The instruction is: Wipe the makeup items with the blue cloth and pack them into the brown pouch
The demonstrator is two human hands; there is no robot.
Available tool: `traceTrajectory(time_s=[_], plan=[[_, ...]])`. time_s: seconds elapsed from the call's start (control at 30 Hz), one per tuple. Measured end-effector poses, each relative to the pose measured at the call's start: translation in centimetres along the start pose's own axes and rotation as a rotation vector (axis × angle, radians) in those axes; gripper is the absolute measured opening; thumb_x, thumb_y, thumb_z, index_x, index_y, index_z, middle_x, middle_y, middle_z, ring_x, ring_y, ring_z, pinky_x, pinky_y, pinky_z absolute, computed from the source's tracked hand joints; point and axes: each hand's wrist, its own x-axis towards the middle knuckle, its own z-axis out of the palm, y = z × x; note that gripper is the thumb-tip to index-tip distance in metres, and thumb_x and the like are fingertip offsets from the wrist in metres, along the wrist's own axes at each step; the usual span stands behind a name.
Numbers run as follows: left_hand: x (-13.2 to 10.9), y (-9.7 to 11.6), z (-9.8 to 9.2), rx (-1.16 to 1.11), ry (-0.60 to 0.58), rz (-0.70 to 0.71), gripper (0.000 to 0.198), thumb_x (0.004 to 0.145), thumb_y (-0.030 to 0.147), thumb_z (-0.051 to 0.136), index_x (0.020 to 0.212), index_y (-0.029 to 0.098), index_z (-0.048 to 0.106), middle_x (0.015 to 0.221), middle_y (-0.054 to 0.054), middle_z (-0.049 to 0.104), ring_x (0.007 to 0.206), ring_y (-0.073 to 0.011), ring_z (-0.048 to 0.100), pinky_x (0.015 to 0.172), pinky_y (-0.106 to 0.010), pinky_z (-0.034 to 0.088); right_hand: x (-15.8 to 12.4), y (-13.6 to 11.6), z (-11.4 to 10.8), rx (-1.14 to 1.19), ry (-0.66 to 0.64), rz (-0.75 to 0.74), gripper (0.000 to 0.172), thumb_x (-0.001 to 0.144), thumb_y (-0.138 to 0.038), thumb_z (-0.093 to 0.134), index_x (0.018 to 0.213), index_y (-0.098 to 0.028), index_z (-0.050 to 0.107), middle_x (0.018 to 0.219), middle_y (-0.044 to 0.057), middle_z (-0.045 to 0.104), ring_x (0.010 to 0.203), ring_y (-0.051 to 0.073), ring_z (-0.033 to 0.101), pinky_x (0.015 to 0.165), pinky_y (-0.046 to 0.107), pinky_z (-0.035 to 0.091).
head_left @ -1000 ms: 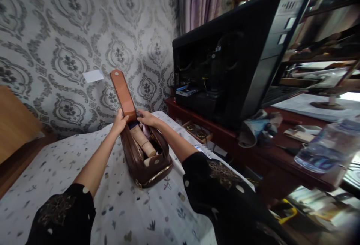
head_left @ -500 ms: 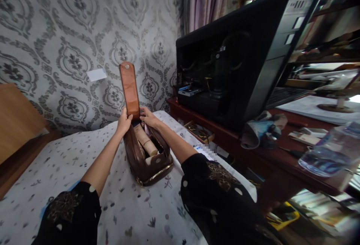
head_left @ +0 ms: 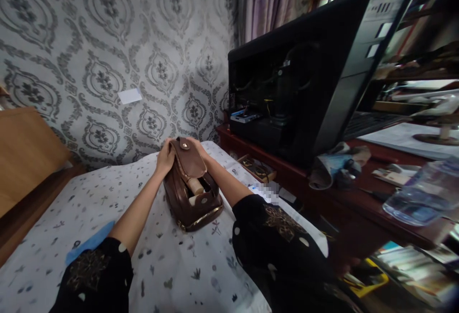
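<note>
A brown leather bag (head_left: 175,203) with a gold zip lies on the bed, its top unzipped. Its flap (head_left: 191,156), with a metal snap, hangs down over part of the opening and faces me. Under the flap's free end the cap of a beige tube (head_left: 195,186) shows inside the bag. My left hand (head_left: 165,158) is closed on the far left side of the bag, beside the flap. At the far right side my right hand (head_left: 197,146) grips the bag, its fingers mostly hidden behind the flap.
Patterned white bedding (head_left: 150,265) lies beneath the bag. To the right, a dark red desk (head_left: 344,203) holds a black computer case (head_left: 308,88), a crumpled cloth (head_left: 333,167) and a clear plastic bottle (head_left: 416,198). A wooden board (head_left: 28,155) stands at left, near the papered wall.
The flap, upright with its tan inside showing, has come down over the opening toward me and covers most of the tube. Both hands stay at the bag's far end.
</note>
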Motion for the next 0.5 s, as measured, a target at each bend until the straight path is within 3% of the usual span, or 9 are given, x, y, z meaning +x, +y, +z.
traceTrajectory(time_s=[0.07,0.23,0.5], plan=[[-0.5,0.4,-0.1,0.016,-0.014,0.016,0.026,0.093,0.032,0.049,0.116,0.023,0.057,0.106,-0.004,0.069,0.101,-0.0228,0.063,0.095,-0.037,0.048,-0.2,-0.2,-0.5,0.027,-0.050,0.036,0.034,0.095,-0.037,0.062,0.121,-0.015,0.063,0.121,0.008,0.065,0.106,0.025,0.064,0.089,0.043,0.056],[-1.8,1.6,-0.5,0.029,-0.064,0.062,0.029,0.090,0.030,0.049,0.117,0.023,0.058,0.111,-0.005,0.068,0.102,-0.0232,0.063,0.098,-0.037,0.046,-0.8,-1.4,-1.4,0.088,-0.093,0.081,0.018,0.083,-0.031,0.067,0.090,-0.016,0.075,0.081,0.001,0.073,0.089,0.022,0.067,0.086,0.034,0.055],[-3.9,3.2,-0.9,0.033,-0.091,0.085,0.034,0.084,0.022,0.049,0.117,0.022,0.057,0.118,-0.007,0.067,0.115,-0.0246,0.059,0.105,-0.040,0.043,-4.0,-4.1,-2.5,0.109,-0.121,0.058,0.021,0.077,-0.017,0.067,0.094,-0.018,0.078,0.096,0.003,0.077,0.097,0.022,0.068,0.098,0.039,0.051]])
